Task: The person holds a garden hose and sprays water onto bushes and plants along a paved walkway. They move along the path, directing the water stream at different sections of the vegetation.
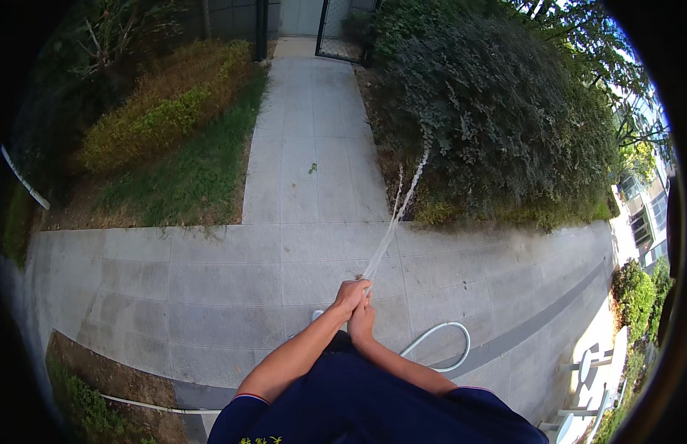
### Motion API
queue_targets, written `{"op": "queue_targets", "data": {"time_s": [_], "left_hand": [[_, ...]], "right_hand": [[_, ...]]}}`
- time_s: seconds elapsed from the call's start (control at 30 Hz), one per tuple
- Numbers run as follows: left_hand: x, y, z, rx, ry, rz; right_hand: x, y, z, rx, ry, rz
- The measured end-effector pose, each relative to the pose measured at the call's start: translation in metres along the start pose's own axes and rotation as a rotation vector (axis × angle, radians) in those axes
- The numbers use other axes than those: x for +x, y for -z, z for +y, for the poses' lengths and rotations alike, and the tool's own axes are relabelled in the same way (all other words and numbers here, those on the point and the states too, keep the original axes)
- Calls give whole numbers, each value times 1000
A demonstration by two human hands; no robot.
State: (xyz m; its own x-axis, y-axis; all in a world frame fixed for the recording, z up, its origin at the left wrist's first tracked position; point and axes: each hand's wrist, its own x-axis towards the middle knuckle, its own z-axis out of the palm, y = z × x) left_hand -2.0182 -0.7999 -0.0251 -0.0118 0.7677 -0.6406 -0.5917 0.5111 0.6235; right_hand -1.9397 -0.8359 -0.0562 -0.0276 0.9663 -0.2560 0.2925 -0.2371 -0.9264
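Note:
Both hands are together in front of my body, gripping the end of a garden hose point(368, 289) that is mostly hidden by the fingers. My left hand point(351, 294) wraps the hose near its mouth, and my right hand point(362, 323) holds on just below, touching the left. Water point(414, 187) shoots out forward and to the right in a main jet with a thinner side stream. It reaches the lower left side of a dense, dark-leaved hedge point(504, 116). A pale loop of hose point(466, 339) lies on the paving to the right of my right forearm.
A paved path point(299, 166) leads from the cross walkway point(227, 283) to a mesh metal gate point(343, 33). Grass point(182, 188) and a yellowish hedge point(166, 111) border it on the left. More pale hose point(154, 407) crosses a soil bed at lower left. White seats point(584, 366) stand far right.

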Motion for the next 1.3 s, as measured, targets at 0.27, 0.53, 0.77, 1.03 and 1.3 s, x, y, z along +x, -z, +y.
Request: {"op": "queue_targets", "data": {"time_s": [0.27,0.53,0.77,1.03,1.3], "left_hand": [[53,90,85,-12,-82,33],[83,173,198,-181,-218,133],[91,204,242,-527,-360,408],[97,237,280,-621,-382,529],[123,252,314,-180,-191,204]], "right_hand": [[55,-106,-43,-16,19,-113],[141,-240,-71,8,183,-183],[183,-276,-133,-139,6,-609],[206,-321,-153,-155,1,-803],[195,-332,-176,-27,28,-409]]}}
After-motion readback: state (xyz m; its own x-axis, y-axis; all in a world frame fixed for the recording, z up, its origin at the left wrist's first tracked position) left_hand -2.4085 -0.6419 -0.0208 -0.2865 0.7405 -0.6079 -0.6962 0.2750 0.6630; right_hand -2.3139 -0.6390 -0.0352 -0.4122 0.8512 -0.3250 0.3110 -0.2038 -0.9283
